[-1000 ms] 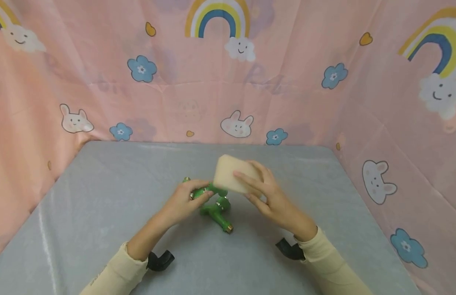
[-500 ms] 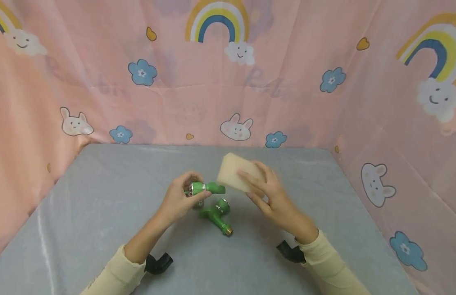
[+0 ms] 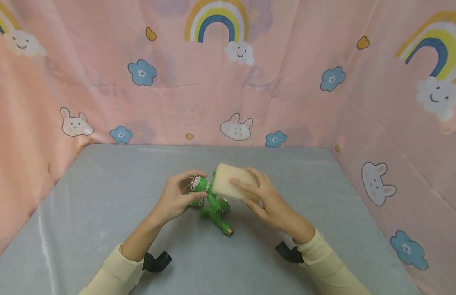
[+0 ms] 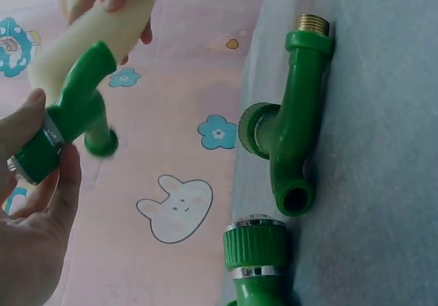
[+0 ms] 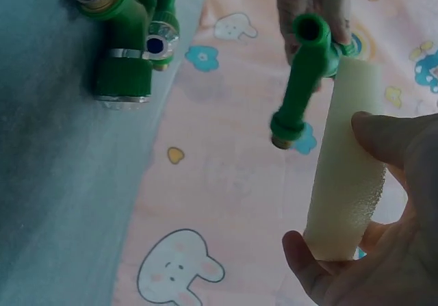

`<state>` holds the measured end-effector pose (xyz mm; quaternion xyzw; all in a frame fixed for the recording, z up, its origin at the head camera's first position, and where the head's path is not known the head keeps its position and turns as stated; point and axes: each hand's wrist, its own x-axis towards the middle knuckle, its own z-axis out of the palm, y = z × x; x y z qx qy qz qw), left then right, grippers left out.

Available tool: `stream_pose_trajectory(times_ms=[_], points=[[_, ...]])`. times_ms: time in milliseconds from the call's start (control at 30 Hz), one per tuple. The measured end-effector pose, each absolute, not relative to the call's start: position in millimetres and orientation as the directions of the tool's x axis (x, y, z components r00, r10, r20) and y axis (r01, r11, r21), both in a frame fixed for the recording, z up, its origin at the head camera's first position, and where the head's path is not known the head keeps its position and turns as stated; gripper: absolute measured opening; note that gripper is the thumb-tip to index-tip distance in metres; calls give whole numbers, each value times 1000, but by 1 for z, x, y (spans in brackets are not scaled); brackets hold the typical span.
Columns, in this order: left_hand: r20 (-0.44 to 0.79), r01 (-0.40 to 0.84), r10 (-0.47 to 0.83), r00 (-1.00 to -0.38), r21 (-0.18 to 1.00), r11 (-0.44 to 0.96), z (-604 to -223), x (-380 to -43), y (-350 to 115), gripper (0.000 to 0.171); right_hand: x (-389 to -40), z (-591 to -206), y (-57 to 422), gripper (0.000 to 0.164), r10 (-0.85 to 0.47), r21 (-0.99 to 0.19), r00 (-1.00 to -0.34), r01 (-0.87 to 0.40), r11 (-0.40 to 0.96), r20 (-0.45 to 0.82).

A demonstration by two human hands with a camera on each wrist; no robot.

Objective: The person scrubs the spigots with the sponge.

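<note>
My left hand [image 3: 175, 197] pinches a green faucet [image 4: 81, 111] by its ribbed knob, holding it above the table. In my right hand [image 3: 270, 200] is a pale cream sponge block [image 5: 345, 162], gripped between thumb and fingers. The sponge is right beside the held faucet in the head view and covers part of it; whether they touch I cannot tell. Beneath the hands, a second green faucet [image 4: 301, 107] with a brass threaded end lies on the table. Another green faucet [image 4: 256, 251] lies next to it, partly hidden behind my left hand in the head view.
The grey cloth-covered table [image 3: 102, 196] meets a pink patterned curtain [image 3: 169, 102] at its back and sides. Black curved pieces sit by both cuffs, one on the left [image 3: 157, 262] and one on the right [image 3: 288, 252].
The held faucet has been turned in my left hand; its spout pointed right half a second ago and now slants downward. The sponge dipped slightly left and down, over the faucet.
</note>
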<state>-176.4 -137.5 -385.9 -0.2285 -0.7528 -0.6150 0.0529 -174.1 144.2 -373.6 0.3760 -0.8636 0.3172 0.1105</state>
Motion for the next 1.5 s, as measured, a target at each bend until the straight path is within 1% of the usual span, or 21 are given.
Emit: stream_pose_trajectory(times_ms=[133,233,333,433,567,667,767,900,1000,1067,1167,1267,1367,1500], points=[[357,418,322,-877,897,143,-384,-174,-136,50,-177,-377,146,56,-579,-423,-676,-737,527,456],[363,423,322,-874,895,141,-384,-173,-135,54,-182,-379,148,56,-590,-365,-648,-760,538,482],[368,429,315,-875,891,151,-385,-174,-135,54,-188,-381,152,54,-592,-324,-644,-761,562,485],[372,439,324,-870,883,165,-387,-175,-135,53,-193,-380,158,53,-573,-315,-676,-730,606,464],[388,459,320,-865,868,188,-390,-176,-136,51,-195,-376,166,52,-521,-337,-730,-674,657,443],[403,473,305,-863,856,207,-391,-176,-137,50,-194,-372,168,52,-514,-364,-736,-670,647,441],[404,475,300,-865,851,224,-392,-175,-136,50,-190,-371,165,53,-564,-388,-707,-706,592,426],[409,483,310,-858,848,219,-393,-174,-132,51,-186,-372,159,55,-642,-402,-646,-762,508,414],[416,486,314,-854,853,190,-392,-174,-129,50,-187,-375,158,54,-651,-419,-635,-769,483,416],[405,468,314,-859,870,156,-391,-174,-129,49,-191,-377,159,52,-641,-424,-645,-761,491,415],[387,440,315,-867,890,116,-391,-174,-131,48,-197,-378,166,50,-611,-431,-682,-729,531,401],[372,421,313,-874,901,104,-391,-175,-134,48,-201,-376,174,49,-570,-392,-717,-697,601,401],[362,411,308,-880,905,112,-390,-175,-136,47,-201,-373,180,50,-527,-382,-751,-658,649,398],[338,377,298,-893,922,83,-388,-175,-134,47,-195,-368,176,52,-534,-398,-732,-680,616,423]])
